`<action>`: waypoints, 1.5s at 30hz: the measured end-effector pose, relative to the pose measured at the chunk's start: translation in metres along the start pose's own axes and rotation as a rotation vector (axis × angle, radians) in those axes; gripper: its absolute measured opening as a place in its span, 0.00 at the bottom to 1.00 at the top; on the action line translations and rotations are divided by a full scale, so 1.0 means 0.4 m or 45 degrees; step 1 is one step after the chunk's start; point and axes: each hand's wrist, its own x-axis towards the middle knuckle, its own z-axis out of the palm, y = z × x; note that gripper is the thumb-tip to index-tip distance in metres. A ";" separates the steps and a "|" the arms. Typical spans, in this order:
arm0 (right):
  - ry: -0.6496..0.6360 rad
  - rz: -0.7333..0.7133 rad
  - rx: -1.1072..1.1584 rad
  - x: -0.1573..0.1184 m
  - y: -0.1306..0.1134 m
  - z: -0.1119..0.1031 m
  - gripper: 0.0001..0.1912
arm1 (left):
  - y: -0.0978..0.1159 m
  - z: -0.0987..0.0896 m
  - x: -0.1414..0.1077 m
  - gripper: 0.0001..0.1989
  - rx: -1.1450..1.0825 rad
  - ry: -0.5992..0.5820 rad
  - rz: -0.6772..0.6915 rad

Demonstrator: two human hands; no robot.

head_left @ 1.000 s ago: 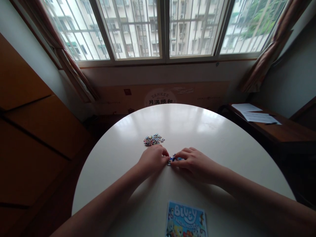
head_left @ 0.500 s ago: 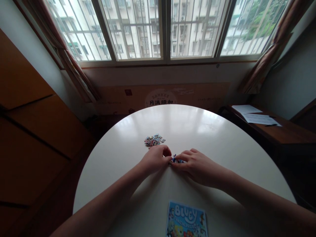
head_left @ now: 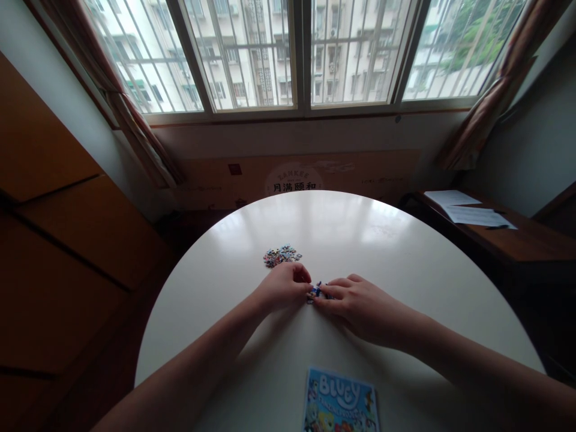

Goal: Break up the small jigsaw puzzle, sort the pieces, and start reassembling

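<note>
Small blue and white puzzle pieces (head_left: 317, 291) lie on the round white table (head_left: 216, 258), between my two hands. My left hand (head_left: 288, 284) is at their left side with thumb and fingers curled together; whatever is at the fingertips is too small to make out. From the right, my right hand (head_left: 348, 297) rests with its fingers spread on and beside these pieces, partly covering them. Just beyond my left hand sits a pile of mixed-colour puzzle pieces (head_left: 281, 256).
A blue "BLUEY" box or booklet (head_left: 341, 401) lies near the table's front edge. At the right, a brown side table (head_left: 531, 240) bears white papers (head_left: 477, 216) and dark pens. Behind the round table is a large printed board (head_left: 360, 174) below the window.
My left hand has shifted very slightly, its fingertips a little back from the small pieces. My right hand stays nearly in place.
</note>
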 end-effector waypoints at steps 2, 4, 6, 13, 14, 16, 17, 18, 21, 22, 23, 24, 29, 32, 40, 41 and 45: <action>-0.007 0.006 0.007 0.000 -0.003 -0.001 0.19 | -0.007 0.001 0.005 0.06 -0.038 -0.002 -0.010; -0.010 0.014 0.013 0.000 -0.005 0.000 0.19 | -0.011 0.001 0.008 0.06 -0.038 -0.001 -0.020; -0.017 0.020 0.019 -0.001 -0.007 0.000 0.19 | -0.009 0.000 0.006 0.07 -0.038 -0.010 -0.012; -0.027 0.023 0.053 -0.005 -0.008 -0.001 0.20 | 0.021 -0.020 -0.022 0.09 0.194 -0.036 0.151; -0.020 0.021 0.058 -0.005 -0.007 0.000 0.21 | 0.023 -0.023 -0.025 0.09 0.256 -0.023 0.181; -0.012 0.017 0.064 -0.005 -0.005 0.003 0.21 | 0.024 -0.024 -0.028 0.09 0.330 -0.016 0.242; -0.014 0.015 0.065 -0.006 -0.004 0.004 0.21 | 0.024 -0.023 -0.028 0.09 0.351 -0.019 0.270; -0.019 0.014 0.065 -0.006 -0.003 0.005 0.22 | 0.024 -0.022 -0.028 0.09 0.365 -0.021 0.294; -0.031 0.010 0.064 -0.008 -0.001 0.008 0.23 | 0.027 -0.016 -0.026 0.09 0.383 -0.018 0.322; -0.027 0.008 0.065 -0.009 -0.001 0.009 0.24 | 0.028 -0.015 -0.026 0.09 0.381 -0.017 0.316; -0.019 0.005 0.067 -0.009 0.000 0.009 0.24 | 0.029 -0.014 -0.026 0.09 0.377 -0.019 0.306; -0.008 0.003 0.070 -0.009 0.000 0.010 0.24 | 0.030 -0.013 -0.027 0.09 0.371 -0.023 0.297; 0.019 0.004 0.092 -0.007 -0.001 0.010 0.24 | 0.038 -0.010 -0.032 0.09 0.387 0.000 0.217; 0.002 0.008 0.081 -0.006 -0.003 0.008 0.23 | 0.044 -0.012 -0.036 0.09 0.403 0.021 0.167; -0.012 0.004 0.061 -0.006 -0.006 0.007 0.20 | 0.043 -0.028 -0.037 0.09 0.351 -0.053 0.069; -0.004 0.002 0.066 -0.006 -0.006 0.007 0.20 | 0.041 -0.028 -0.036 0.09 0.343 -0.059 0.070; 0.015 0.000 0.072 -0.008 -0.005 0.006 0.20 | 0.028 -0.027 -0.030 0.09 0.310 -0.074 0.084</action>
